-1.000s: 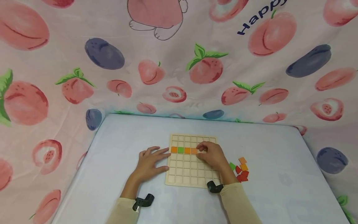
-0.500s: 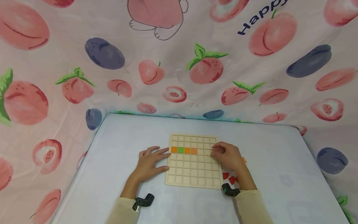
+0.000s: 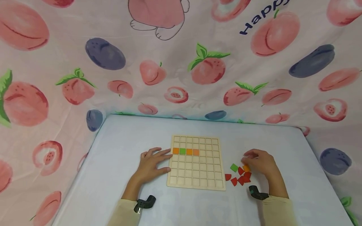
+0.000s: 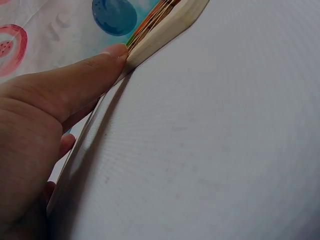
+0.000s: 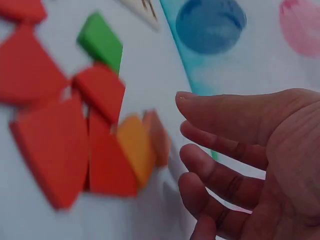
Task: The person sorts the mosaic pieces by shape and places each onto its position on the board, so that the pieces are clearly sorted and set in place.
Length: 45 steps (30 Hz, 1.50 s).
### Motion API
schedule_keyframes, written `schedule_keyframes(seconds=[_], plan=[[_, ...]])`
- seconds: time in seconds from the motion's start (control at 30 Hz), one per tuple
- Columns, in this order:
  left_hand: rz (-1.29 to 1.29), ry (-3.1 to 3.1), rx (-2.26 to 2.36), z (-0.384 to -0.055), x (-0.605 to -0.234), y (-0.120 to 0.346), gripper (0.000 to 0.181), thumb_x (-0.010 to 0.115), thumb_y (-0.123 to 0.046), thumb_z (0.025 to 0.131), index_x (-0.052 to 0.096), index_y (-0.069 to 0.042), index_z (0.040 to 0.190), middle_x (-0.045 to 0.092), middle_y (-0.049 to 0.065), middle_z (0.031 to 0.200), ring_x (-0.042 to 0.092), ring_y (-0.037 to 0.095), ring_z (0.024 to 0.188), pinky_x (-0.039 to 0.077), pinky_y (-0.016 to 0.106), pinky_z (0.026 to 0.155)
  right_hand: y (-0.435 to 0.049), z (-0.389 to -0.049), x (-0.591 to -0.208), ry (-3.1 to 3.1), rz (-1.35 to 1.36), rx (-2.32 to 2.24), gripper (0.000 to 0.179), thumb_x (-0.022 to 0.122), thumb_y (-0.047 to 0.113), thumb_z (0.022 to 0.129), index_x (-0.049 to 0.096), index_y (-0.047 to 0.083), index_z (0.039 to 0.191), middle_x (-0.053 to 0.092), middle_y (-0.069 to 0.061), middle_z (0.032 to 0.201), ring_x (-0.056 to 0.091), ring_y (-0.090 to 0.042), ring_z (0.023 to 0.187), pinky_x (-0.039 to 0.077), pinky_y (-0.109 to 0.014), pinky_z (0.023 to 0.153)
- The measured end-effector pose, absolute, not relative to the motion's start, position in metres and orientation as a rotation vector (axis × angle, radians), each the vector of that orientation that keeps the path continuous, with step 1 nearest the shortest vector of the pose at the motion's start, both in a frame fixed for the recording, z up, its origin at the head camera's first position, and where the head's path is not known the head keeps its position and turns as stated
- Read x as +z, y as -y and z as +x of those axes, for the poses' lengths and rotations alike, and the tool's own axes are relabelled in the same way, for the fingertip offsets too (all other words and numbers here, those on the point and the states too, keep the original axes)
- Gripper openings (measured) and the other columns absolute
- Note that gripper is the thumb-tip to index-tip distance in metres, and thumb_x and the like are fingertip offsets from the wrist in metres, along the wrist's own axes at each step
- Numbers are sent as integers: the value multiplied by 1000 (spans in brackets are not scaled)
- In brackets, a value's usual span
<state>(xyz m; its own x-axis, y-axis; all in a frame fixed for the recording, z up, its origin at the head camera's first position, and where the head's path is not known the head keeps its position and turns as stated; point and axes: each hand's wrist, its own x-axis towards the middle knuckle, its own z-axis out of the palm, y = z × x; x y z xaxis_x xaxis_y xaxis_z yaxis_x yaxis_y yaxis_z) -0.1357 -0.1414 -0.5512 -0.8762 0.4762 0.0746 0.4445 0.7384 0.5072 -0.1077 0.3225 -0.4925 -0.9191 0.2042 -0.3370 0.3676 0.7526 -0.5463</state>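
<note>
The right hand (image 3: 260,161) is the nearer, its loose fingers holding nothing, the yellow-orange tile (image 5: 136,150) just off their tips.

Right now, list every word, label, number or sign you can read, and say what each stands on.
"Happy": dark letters on the fruit-printed cloth, last letter cut by the head view's top edge.
Faint grey marks on that cloth, left wrist view: too blurred to read.
Board and loose pieces: none legible.

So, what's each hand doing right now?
Left hand: open, touching the edge of the square, pale wooden grid board.
Right hand: open, empty, near the flat orange square tile.
</note>
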Motion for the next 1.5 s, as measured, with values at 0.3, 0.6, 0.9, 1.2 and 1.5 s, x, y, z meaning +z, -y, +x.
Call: schedule_keyframes(seconds=[0.3,0.6,0.9,1.2,1.5], plan=[[757,-2876,807,-136,-550,140,59,71,-58,89,60,-38,143,47,-17,157,35,22,147,24,51,103,-342,-105,-506,-2588,492,-968,63,76,52,86,65,7,129,64,-20,122,51,-39,117,47,-57,92],[752,-2877,824,-134,-549,140,58,71,-58,89,60,-38,142,48,-16,156,36,22,147,24,51,102,-343,-104,-501,-2543,482,-1018,59,80,44,85,65,6,128,64,-21,123,49,-41,120,44,-61,97],[744,-2871,839,-134,-548,140,57,72,-56,89,61,-37,142,48,-17,156,36,21,147,24,51,103,-334,-108,-501,-2578,468,-971,41,81,32,86,69,9,119,61,-15,112,50,-34,108,48,-41,81],[747,-2874,829,-135,-548,140,57,72,-56,89,61,-38,142,48,-17,156,36,21,146,24,51,103,-333,-111,-496,-2620,381,-920,34,81,30,86,68,10,110,58,-11,102,50,-30,101,45,-35,72],[743,-2878,829,-134,-550,140,57,72,-56,89,60,-38,142,48,-17,156,36,21,147,24,51,103,-334,-107,-497,-2631,352,-942,34,80,32,87,63,9,105,61,-9,99,52,-30,101,45,-36,75]])
